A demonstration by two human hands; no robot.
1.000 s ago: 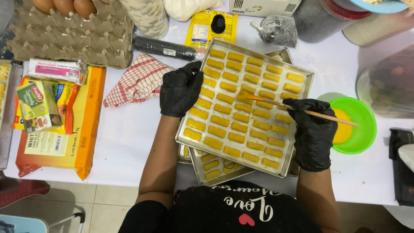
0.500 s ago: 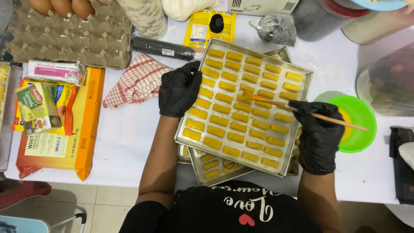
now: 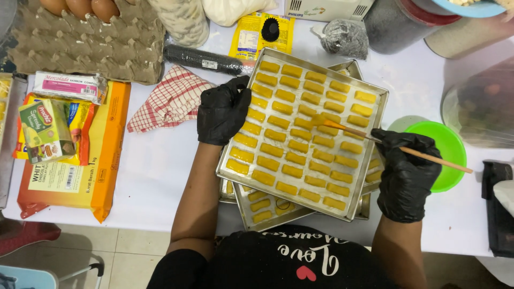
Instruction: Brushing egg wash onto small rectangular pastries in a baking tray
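The right hand [image 3: 407,174], in a black glove, holds a thin wooden brush [image 3: 393,144], with its fingers closed around the stick. The yellow tip of the brush touches one of the small yellow dough bars [image 3: 300,142] near the middle of the top tray [image 3: 375,140]. The left hand [image 3: 222,112], also in a black glove, lies flat on the left edge of that tray, with its fingers bent over the rim and holding nothing else. The tray sits on other trays [image 3: 278,206] at the front edge of the bench [image 3: 160,160]. A green bowl [image 3: 444,152] stands just beside the right hand. The stack could slide toward the floor if the left hand lets go or pushes too hard, because it sits so near the edge. The brush could squash a soft bar if it presses down hard. The right wrist could bump the bowl and spill it. Drips from the brush could land on the tray between the bars and make a sticky mess.
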